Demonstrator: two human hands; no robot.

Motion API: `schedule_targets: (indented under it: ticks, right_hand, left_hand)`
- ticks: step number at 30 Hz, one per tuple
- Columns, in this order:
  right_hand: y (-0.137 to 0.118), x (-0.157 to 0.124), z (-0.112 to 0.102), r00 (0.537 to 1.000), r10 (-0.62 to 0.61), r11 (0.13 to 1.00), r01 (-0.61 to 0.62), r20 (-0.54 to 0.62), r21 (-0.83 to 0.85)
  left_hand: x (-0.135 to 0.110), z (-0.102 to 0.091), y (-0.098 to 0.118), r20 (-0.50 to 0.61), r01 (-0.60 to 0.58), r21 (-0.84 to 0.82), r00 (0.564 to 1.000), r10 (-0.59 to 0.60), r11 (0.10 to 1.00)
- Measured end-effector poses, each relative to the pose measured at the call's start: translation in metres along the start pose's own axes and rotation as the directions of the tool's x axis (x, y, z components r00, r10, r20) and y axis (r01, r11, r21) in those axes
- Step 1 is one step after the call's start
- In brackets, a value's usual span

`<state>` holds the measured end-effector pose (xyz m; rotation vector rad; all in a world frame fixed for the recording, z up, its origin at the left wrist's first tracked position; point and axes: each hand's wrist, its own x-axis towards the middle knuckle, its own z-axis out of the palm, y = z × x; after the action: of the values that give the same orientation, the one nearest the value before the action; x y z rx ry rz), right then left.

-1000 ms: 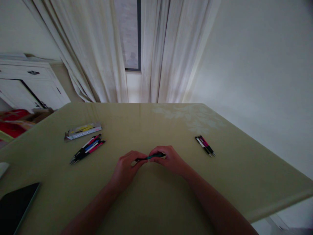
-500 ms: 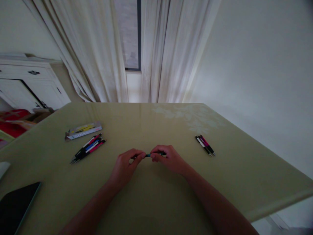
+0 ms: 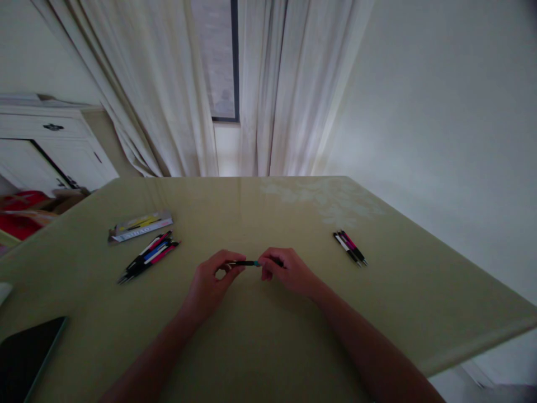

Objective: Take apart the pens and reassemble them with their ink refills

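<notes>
A black pen [image 3: 250, 263] with a teal part lies level between my two hands, over the middle of the table. My left hand [image 3: 213, 278] pinches its left end between thumb and fingertips. The fingers of my right hand [image 3: 287, 270] are closed round the other end and cover much of it. To the left lies a bunch of several pens [image 3: 149, 257] with black, pink, blue and white parts. On the right, a white-and-black pen [image 3: 347, 248] rests beside a magenta-and-black pen [image 3: 354, 247].
A flat pen box [image 3: 140, 226] lies behind the bunch of pens. At the near left is a dark tablet-like object [image 3: 31, 355], with a white object [image 3: 4, 291] cut off at the frame edge. The pale green table [image 3: 268, 347] reaches toward curtains [image 3: 285, 112] and a wall.
My left hand has slid slightly left along the pen, so more of its black body shows between my hands. My right hand has hardly moved.
</notes>
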<state>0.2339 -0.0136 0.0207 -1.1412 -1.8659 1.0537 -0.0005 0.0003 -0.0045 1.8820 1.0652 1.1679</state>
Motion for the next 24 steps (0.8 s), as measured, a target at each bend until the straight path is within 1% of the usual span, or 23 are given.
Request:
schedule_targets:
  ticks: [1, 3, 6, 8, 10, 12, 14, 16, 18, 20, 22, 24]
  right_hand:
    - [0.0001, 0.0002, -0.0003, 1.000, -0.003, 1.000, 0.003, -0.004, 0.002]
    - [0.0010, 0.0007, -0.0008, 1.000, -0.010, 1.000, 0.010, -0.013, -0.002]
    - [0.0035, 0.0010, -0.0012, 1.000, -0.007, 1.000, 0.007, -0.011, -0.011]
    - [0.0046, 0.0009, -0.0015, 1.000, 0.003, 1.000, -0.003, -0.005, -0.025]
    - [0.0047, 0.0005, -0.0016, 1.000, 0.007, 0.999, -0.007, 0.000, -0.043]
    - [0.0039, 0.0001, -0.0015, 1.000, 0.006, 0.999, -0.006, 0.004, -0.051]
    - [0.0028, 0.0000, -0.0015, 1.000, 0.006, 0.999, -0.005, 0.010, -0.054]
    - [0.0023, 0.0002, -0.0017, 1.000, 0.007, 0.998, -0.006, 0.012, -0.058]
    - [0.0027, 0.0006, -0.0021, 1.000, 0.006, 0.998, -0.006, 0.010, -0.059]
    - [0.0038, 0.0009, -0.0023, 1.000, 0.001, 0.998, -0.001, 0.002, -0.056]
    - [0.0049, 0.0008, -0.0023, 1.000, -0.006, 0.999, 0.006, -0.005, -0.052]
    - [0.0053, 0.0005, -0.0021, 1.000, -0.006, 0.999, 0.005, -0.007, -0.047]
  left_hand:
    - [0.0003, -0.0004, -0.0008, -0.025, -0.012, -0.007, 1.000, 0.011, 1.000]
    - [0.0010, -0.0010, -0.0029, -0.043, 0.024, -0.035, 0.999, -0.025, 0.999]
    - [0.0022, -0.0020, -0.0056, 0.008, 0.106, -0.042, 0.994, -0.106, 0.993]
    - [0.0027, -0.0026, -0.0056, 0.013, 0.088, -0.022, 0.996, -0.088, 0.996]
    - [0.0029, -0.0027, -0.0045, -0.033, 0.042, -0.025, 0.999, -0.043, 0.999]
    - [0.0028, -0.0021, -0.0042, -0.058, 0.046, -0.056, 0.997, -0.049, 0.997]
    - [0.0025, -0.0016, -0.0053, -0.013, 0.103, -0.085, 0.994, -0.105, 0.991]
    - [0.0022, -0.0014, -0.0071, 0.030, 0.139, -0.057, 0.990, -0.138, 0.989]
    - [0.0021, -0.0015, -0.0082, 0.016, 0.115, -0.019, 0.993, -0.115, 0.993]
    - [0.0021, -0.0015, -0.0084, -0.022, 0.084, -0.039, 0.996, -0.085, 0.996]
    - [0.0024, -0.0012, -0.0084, -0.019, 0.103, -0.088, 0.994, -0.106, 0.991]
    - [0.0028, -0.0009, -0.0091, 0.022, 0.151, -0.113, 0.989, -0.149, 0.982]
